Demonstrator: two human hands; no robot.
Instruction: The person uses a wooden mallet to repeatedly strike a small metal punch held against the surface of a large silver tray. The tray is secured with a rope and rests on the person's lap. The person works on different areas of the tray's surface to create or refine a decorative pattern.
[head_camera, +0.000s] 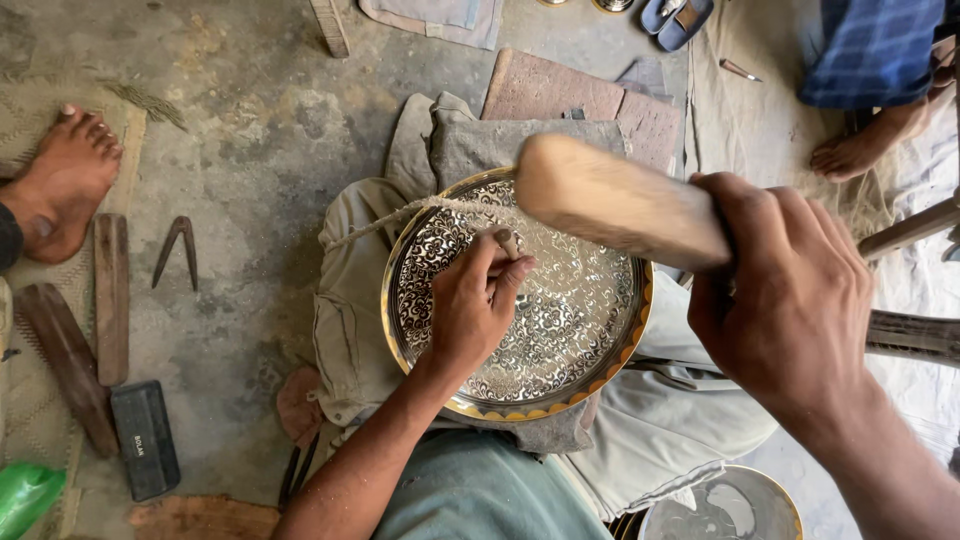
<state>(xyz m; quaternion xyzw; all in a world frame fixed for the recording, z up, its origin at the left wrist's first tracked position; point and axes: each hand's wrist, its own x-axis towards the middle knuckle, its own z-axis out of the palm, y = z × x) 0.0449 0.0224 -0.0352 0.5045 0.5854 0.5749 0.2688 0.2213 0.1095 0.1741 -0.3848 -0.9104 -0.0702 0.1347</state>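
Concrete floor (260, 130) bears dividers (176, 250), wooden sticks (110, 295), black block (145, 438).

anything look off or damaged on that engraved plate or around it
Nothing stands out. The engraved metal plate lies flat on folded cloth; the left hand holds a small chisel on it, and the right hand holds a wooden mallet above.
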